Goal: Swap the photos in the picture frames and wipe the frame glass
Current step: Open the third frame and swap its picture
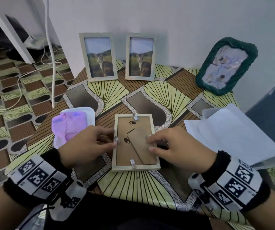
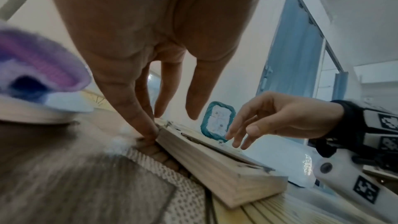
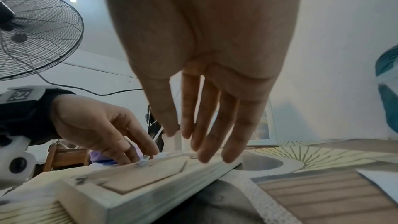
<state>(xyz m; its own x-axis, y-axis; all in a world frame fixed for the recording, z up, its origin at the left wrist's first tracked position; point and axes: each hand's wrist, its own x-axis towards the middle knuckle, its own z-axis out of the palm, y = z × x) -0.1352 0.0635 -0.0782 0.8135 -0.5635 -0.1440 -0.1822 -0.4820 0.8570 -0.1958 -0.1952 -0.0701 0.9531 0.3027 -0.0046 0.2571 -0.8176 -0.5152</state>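
Note:
A pale wooden picture frame (image 1: 135, 141) lies face down on the table near me, its brown backing board and folded stand facing up. My left hand (image 1: 111, 140) is at its left rim, fingertips touching the metal tab (image 1: 116, 138) and thumb against the frame's side (image 2: 215, 164). My right hand (image 1: 151, 143) rests straight fingers on the right rim (image 3: 140, 180), by the tab there. Neither hand holds anything. A purple cloth (image 1: 70, 127) sits in a white tray (image 1: 90, 112) to the left. Two matching frames (image 1: 98, 57) (image 1: 140, 57) with cat photos stand against the wall.
A dark green woven frame (image 1: 224, 67) leans on the wall at back right. White paper sheets (image 1: 233, 130) lie over a translucent tray on the right. White cables (image 1: 25, 75) run across the floor to the left of the table (image 1: 133, 185). A fan (image 3: 36, 30) stands behind.

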